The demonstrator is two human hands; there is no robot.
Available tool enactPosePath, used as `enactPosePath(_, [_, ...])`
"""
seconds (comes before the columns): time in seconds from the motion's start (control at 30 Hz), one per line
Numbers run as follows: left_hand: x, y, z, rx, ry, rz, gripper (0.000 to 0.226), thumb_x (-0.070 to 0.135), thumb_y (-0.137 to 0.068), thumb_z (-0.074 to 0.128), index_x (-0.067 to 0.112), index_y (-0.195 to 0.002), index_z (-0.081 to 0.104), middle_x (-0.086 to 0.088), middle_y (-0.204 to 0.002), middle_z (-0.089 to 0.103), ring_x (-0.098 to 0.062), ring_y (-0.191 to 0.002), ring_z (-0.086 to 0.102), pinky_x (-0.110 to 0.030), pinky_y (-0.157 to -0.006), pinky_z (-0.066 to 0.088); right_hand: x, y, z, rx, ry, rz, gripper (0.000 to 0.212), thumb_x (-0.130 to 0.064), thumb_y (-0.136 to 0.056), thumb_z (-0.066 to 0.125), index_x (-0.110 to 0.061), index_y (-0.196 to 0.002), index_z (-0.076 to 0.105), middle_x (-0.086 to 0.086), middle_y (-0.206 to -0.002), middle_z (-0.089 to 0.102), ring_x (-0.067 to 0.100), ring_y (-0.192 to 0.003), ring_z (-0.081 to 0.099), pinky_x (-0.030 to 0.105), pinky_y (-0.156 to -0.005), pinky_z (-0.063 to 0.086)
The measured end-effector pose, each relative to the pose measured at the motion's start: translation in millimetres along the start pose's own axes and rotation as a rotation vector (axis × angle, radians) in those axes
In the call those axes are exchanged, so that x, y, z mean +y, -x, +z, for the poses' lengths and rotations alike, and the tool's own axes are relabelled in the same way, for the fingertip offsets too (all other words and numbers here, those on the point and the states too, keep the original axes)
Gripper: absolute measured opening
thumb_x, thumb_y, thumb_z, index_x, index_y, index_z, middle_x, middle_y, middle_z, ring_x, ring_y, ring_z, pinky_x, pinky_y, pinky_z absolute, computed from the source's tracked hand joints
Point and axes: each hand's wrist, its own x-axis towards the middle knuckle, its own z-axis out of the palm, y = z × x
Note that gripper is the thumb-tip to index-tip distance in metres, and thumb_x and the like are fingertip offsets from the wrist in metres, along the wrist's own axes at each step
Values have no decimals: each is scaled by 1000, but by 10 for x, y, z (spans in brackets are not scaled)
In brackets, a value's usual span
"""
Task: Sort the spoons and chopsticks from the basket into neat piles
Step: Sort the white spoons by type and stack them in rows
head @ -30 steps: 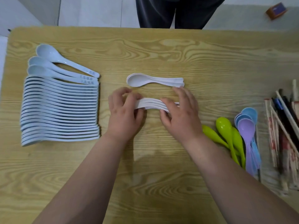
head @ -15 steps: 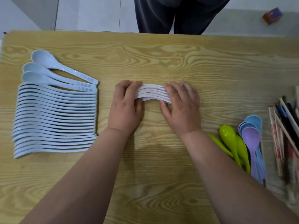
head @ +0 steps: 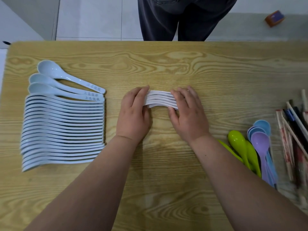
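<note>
me: Wood-grain table (head: 166, 64), pale tiled floor (head: 93, 17) past its far edge. A person (head: 183, 19) in dark trousers stands right against that edge, centre. A small orange box (head: 275, 18) sits on the floor, far right.

lead: room to move?

me: Bare wood from my hands out to the far edge, plus a bare strip on each side of them. The left edge and its rounded far corner are in view. The right side is crowded out to the frame edge.

lead: hands?

me: Both are on the stack of white spoons (head: 160, 100) at table centre. The spoons are on their sides, packed flat to flat. My left hand (head: 133, 117) wraps the left end and my right hand (head: 188, 117) wraps the right end, each with fingers curled over the far side and thumb on the near side. Both hands are clamped on the stack, with its middle exposed between them.

lead: counts?

me: About six edges show in the stack. The row of white spoons (head: 63, 127) lies near the left edge on its sides, roughly twenty, too tight to count exactly. Three bowl-up spoons (head: 50, 79) with printed handles lie at its far end. On the right there are three green spoons (head: 237, 140), one partly under my forearm. Just beside them are one purple spoon (head: 260, 144) and about three blue spoons (head: 263, 125) nested under it. The chopsticks (head: 286, 144) are piled at the right edge, some paper-wrapped and some dark. They're blurred, so I can't count them.
</note>
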Motion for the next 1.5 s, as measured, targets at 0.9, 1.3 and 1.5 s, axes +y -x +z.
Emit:
enactPosePath(0.9, [-24, -20, 28, 28, -8, 9, 52, 9, -87, 42, 4, -137, 55, -15, -135, 54, -27, -125, 49, -29, -112, 35, 86, 30, 22, -61, 59, 51, 54, -43, -103, 45, -17, -150, 46, 13, -157, 39, 34, -146, 34, 46, -119, 30])
enactPosePath(1.3, [-54, 11, 85, 65, -43, -21, 53, 9, -93, 53, 7, -145, 49, -14, -148, 48, -26, -137, 43, -29, -118, 29, 36, 17, 9, -34, 90, 103, 61, -48, -97, 50, -18, -151, 45, 15, -156, 38, 34, -144, 35, 46, -119, 30])
enactPosePath(1.5, [-23, 26, 85, 62, -26, -77, 59, 18, -91, 59, 9, -148, 45, -13, -152, 43, -26, -140, 41, -39, -116, 36, 47, 29, 25, -38, 120, 121, 66, -48, -93, 53, -16, -150, 45, 16, -156, 39, 35, -144, 35, 51, -117, 30])
